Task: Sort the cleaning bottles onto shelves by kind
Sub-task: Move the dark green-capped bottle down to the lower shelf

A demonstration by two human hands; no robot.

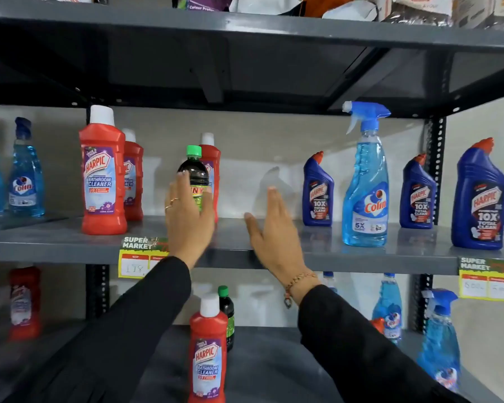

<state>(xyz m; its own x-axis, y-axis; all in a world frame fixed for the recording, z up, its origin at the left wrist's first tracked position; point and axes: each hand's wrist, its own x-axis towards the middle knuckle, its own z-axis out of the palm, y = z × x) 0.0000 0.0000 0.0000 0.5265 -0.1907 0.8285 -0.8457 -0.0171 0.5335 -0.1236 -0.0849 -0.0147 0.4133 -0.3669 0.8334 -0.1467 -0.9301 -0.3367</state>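
At frame centre the left hand [190, 216] wraps around the dark green-capped bottle [195, 173] standing on the middle shelf [70, 242], probably to pull it away from the red Harpic Bathroom Cleaner bottles [103, 175] beside it. The right hand [274, 228] hovers open and empty just right of it. Further right stand blue Harpic 10X bottles [317, 193] and a Colin spray [365, 181]; a "Super Market" tag [140, 257] hangs below.

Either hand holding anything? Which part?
Left hand grips the dark green-capped bottle around its labelled middle, on the shelf. Right hand is open, empty.
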